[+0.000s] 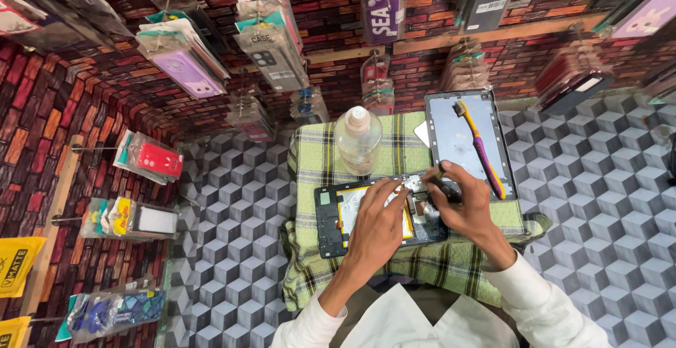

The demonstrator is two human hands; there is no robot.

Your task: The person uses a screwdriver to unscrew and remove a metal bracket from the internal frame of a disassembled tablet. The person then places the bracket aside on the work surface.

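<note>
White sleeves seen lowest in view, left hand (377, 225) laid flat with fingers pressed on opened tablet (338, 225), right hand (461, 204) closed around dark tool (445, 190) at tablet's upper edge, tablet rested on plaid cloth (317, 158), clear bottle (358, 139) and toothbrush (480, 147) set behind.

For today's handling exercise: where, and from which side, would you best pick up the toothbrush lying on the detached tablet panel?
Probably grip the toothbrush at mid-handle, from above. It lies flat along the panel, bristle end far from the person, its handle's near end close to the right hand.
</note>
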